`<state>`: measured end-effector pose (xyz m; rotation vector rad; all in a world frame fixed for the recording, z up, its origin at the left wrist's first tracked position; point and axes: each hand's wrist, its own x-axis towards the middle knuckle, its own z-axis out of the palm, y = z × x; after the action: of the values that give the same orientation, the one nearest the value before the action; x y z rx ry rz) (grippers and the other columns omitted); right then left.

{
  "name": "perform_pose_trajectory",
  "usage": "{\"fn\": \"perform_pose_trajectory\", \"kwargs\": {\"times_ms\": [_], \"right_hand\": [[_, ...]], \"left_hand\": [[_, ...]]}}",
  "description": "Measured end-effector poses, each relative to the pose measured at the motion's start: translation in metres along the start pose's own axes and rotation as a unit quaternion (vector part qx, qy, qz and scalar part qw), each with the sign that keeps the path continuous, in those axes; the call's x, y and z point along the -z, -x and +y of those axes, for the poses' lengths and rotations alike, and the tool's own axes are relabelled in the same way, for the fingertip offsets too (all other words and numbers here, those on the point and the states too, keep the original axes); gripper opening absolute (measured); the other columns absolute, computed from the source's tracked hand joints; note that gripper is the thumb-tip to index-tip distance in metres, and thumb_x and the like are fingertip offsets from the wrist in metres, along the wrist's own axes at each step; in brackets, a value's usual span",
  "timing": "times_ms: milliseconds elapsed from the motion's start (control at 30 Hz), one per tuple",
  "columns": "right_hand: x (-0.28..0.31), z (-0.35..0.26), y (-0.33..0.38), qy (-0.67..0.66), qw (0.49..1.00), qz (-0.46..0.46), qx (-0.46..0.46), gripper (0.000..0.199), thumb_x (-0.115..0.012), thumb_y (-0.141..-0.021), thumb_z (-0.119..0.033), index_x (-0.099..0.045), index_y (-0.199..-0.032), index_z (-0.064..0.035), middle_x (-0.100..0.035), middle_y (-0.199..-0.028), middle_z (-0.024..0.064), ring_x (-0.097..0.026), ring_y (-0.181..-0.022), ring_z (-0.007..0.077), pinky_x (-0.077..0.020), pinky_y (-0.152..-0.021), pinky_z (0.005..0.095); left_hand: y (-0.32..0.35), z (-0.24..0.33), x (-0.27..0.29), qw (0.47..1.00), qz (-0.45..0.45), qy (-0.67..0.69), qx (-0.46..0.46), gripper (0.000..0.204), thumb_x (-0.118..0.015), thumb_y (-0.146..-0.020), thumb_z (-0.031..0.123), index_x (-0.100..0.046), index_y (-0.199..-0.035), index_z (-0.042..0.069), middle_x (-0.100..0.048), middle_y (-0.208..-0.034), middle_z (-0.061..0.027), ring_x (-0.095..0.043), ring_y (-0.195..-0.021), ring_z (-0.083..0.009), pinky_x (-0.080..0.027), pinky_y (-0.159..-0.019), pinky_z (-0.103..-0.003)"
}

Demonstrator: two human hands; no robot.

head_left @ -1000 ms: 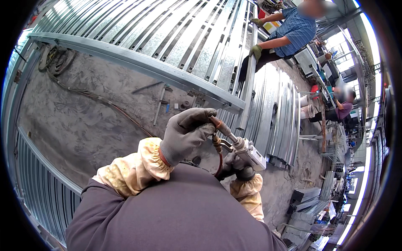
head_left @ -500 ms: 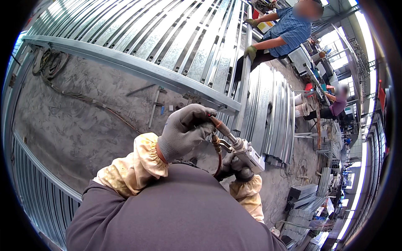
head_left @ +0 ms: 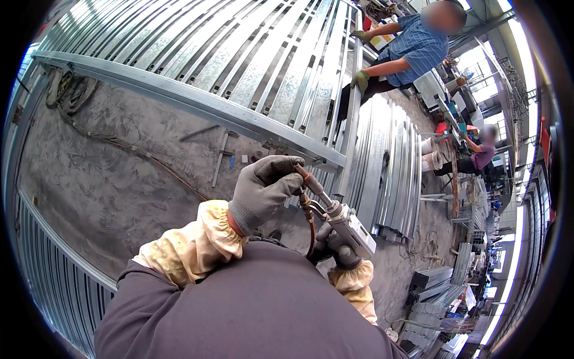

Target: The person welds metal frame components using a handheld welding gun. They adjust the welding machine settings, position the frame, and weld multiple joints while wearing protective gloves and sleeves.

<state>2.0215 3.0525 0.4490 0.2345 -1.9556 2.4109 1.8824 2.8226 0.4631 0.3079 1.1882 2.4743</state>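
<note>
A welding gun [head_left: 354, 232] with a pale boxy body and a copper-coloured nozzle [head_left: 306, 176] is held in front of my chest, its tip pointing up and left. My right hand [head_left: 342, 253], in a dark glove, grips the gun from below, its fingers partly hidden by the body. At the nozzle's tip my left hand [head_left: 263, 194], in a grey glove, pinches with thumb and fingers. A brass fitting [head_left: 305, 200] and a reddish hose run beside the nozzle. Just beyond is the corner of a slatted galvanised metal frame [head_left: 287, 136].
A co-worker [head_left: 412, 51] in a blue shirt rests gloved hands on the frame's right rail. Long metal profiles [head_left: 388, 167] lie on the right. Cables [head_left: 72, 99] and a small metal bar [head_left: 221, 160] lie on the floor. Another person [head_left: 485, 149] works farther off.
Both hands and the gun have dipped slightly, with my left hand still at the nozzle. The co-worker at the frame has shifted slightly.
</note>
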Motion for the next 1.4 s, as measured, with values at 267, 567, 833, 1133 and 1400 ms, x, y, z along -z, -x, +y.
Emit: {"fn": "perform_pose_trajectory", "kwargs": {"times_ms": [267,567,833,1133,1400], "right_hand": [[0.000,-0.003,0.010,0.030,0.998,-0.042,-0.037,0.066,-0.080,-0.087,-0.042,-0.057,-0.129,0.0036,-0.068,-0.104,0.0140,-0.064,-0.080,0.0166,-0.0538,-0.070,0.0313],[0.028,0.016,0.020,0.035,0.998,-0.029,-0.048,0.059,-0.080,-0.089,-0.034,-0.059,-0.126,0.0055,-0.070,-0.102,0.0138,-0.064,-0.077,0.0132,-0.0519,-0.068,0.0279],[0.080,0.040,0.005,0.049,0.992,-0.016,-0.115,0.056,-0.082,-0.087,-0.029,-0.060,-0.127,0.0042,-0.069,-0.103,0.0078,-0.064,-0.081,0.0112,-0.0525,-0.072,0.0256],[0.158,0.067,-0.001,0.112,0.963,-0.112,-0.219,0.060,-0.079,-0.086,-0.018,-0.053,-0.138,-0.0012,-0.069,-0.100,0.0040,-0.062,-0.081,0.0101,-0.0523,-0.074,0.0259],[0.161,0.118,-0.005,0.149,0.981,-0.036,-0.123,0.072,-0.079,-0.091,-0.027,-0.043,-0.148,-0.0021,-0.067,-0.116,0.0083,-0.065,-0.099,0.0140,-0.0536,-0.086,0.0295]], "left_hand": [[-0.006,-0.008,0.003,0.997,-0.012,-0.049,-0.053,0.024,-0.064,-0.099,0.004,-0.065,-0.122,-0.004,-0.071,-0.106,-0.0067,-0.066,-0.093,-0.0116,-0.056,-0.082,-0.026],[-0.032,-0.022,-0.001,0.996,-0.052,-0.069,-0.001,0.028,-0.061,-0.101,0.006,-0.061,-0.127,-0.004,-0.070,-0.105,-0.0066,-0.066,-0.092,-0.0121,-0.056,-0.082,-0.028],[-0.054,-0.089,-0.024,0.993,0.105,-0.054,0.005,0.033,-0.060,-0.101,0.007,-0.059,-0.132,-0.003,-0.069,-0.108,-0.0055,-0.065,-0.093,-0.0100,-0.055,-0.083,-0.026],[-0.062,-0.157,-0.052,0.971,0.185,-0.146,-0.040,0.035,-0.055,-0.104,0.007,-0.056,-0.137,-0.003,-0.067,-0.104,-0.0034,-0.061,-0.090,-0.0082,-0.052,-0.081,-0.024],[-0.039,-0.277,-0.014,0.953,0.279,-0.052,0.111,0.057,-0.055,-0.104,0.020,-0.035,-0.154,0.001,-0.059,-0.126,-0.0069,-0.059,-0.103,-0.0097,-0.050,-0.090,-0.025]]}}
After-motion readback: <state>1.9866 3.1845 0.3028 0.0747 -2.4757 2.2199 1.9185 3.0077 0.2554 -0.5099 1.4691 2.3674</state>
